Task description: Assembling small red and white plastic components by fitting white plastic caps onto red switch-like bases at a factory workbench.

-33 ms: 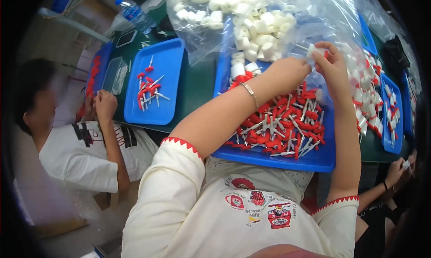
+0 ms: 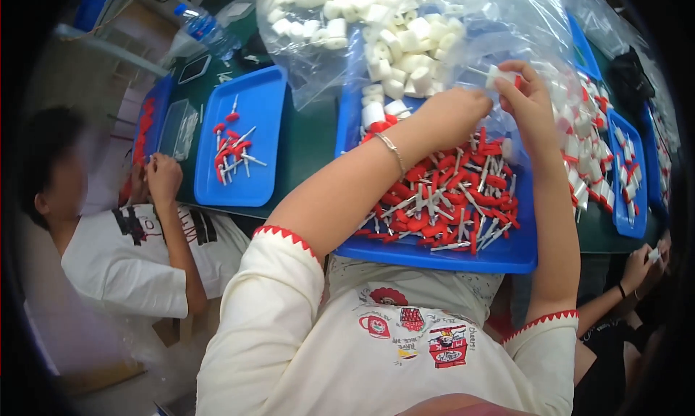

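Observation:
My right hand [image 2: 527,96] pinches a white foam roller piece [image 2: 499,76] with a red end and a thin pale rod sticking out to its left. Close beside it, my left hand [image 2: 463,110] has its fingers curled together; their tips are turned away, so anything in them is hidden. Both hands are above a blue tray [image 2: 434,258] heaped with red discs on thin white-and-grey stems [image 2: 449,199]. Behind them lies a pile of loose white foam cylinders [image 2: 405,47], partly in a clear plastic bag [image 2: 311,76].
Left of me, a smaller blue tray [image 2: 268,126] holds several red-stemmed parts, with a person [image 2: 137,249] working past it. White-and-red assembled pieces [image 2: 586,162] lie at right, near another narrow blue tray [image 2: 622,217]. A water bottle [image 2: 206,28] is at the far left.
The whole view has shifted slightly, so things sit a little higher and further left. My hands keep nearly the same pose around the roller piece.

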Demonstrator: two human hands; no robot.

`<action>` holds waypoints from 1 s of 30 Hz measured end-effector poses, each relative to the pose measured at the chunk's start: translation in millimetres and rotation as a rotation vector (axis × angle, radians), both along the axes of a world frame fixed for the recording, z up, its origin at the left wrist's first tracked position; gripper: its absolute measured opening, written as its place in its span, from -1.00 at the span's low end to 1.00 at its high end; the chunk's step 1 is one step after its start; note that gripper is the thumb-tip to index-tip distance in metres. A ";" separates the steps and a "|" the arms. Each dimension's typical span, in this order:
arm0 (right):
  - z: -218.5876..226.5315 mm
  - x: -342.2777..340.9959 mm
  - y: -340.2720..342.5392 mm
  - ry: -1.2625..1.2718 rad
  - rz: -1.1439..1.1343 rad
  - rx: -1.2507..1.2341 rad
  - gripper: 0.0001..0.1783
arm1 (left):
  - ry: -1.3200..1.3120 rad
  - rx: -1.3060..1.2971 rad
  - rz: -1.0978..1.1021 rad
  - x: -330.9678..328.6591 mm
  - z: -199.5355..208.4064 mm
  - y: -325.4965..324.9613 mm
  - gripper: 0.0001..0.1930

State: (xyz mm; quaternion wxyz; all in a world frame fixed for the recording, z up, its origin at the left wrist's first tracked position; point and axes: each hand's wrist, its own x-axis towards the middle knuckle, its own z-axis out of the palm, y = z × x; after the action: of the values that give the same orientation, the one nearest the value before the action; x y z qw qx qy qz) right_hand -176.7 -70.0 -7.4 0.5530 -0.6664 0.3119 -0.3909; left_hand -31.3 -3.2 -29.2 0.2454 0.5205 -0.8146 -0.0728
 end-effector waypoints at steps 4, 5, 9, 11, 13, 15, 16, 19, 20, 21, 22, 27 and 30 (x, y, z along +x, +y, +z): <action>-4.0 -4.9 -2.7 -0.074 -0.063 -0.013 -0.75 | 0.321 0.009 0.032 3.4 8.7 1.7 -0.65; -1.5 -3.3 0.4 -0.122 -0.087 0.001 -0.75 | 0.437 0.046 0.097 10.2 8.7 2.2 -0.63; 3.6 -4.4 8.1 -0.195 -0.131 0.034 -0.77 | 1.135 0.422 0.234 23.2 33.3 5.1 -0.64; 6.2 -6.1 10.2 -0.205 -0.108 0.026 -0.79 | 1.313 0.500 0.160 26.0 38.9 7.7 -0.63; 7.4 -1.6 13.6 -0.167 -0.020 -0.121 -0.80 | 1.325 0.648 0.202 30.1 37.3 7.9 -0.62; 9.6 1.6 17.7 -0.113 0.016 -0.123 -0.80 | 1.280 0.640 0.211 25.5 39.7 8.3 -0.62; 11.0 3.0 19.5 -0.064 0.053 -0.126 -0.81 | 1.203 0.611 0.250 23.3 41.9 10.3 -0.63; 17.3 4.4 23.9 -0.065 0.069 -0.067 -0.80 | 1.119 0.569 0.286 23.8 43.3 9.8 -0.63; 17.2 2.5 22.6 -0.060 0.065 -0.066 -0.80 | 1.105 0.548 0.284 25.3 42.7 8.3 -0.62; 16.9 0.1 20.2 -0.065 0.056 -0.072 -0.80 | 1.107 0.552 0.280 27.2 41.7 7.4 -0.62; 16.8 -1.5 18.4 -0.071 0.047 -0.078 -0.80 | 1.083 0.535 0.269 29.3 40.6 6.8 -0.61; 16.8 -0.8 18.7 -0.062 0.085 -0.070 -0.81 | 1.056 0.544 0.228 25.6 39.9 6.8 -0.58; 15.9 3.9 22.9 -0.087 0.160 -0.060 -0.80 | 1.044 0.528 0.245 22.6 38.5 7.9 -0.59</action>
State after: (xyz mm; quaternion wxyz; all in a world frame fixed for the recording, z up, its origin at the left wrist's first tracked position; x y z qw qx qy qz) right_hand -172.8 -47.1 8.5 0.5755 -0.6878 0.2215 -0.3831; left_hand -8.8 4.7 9.3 0.4822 0.5496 -0.4747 -0.4900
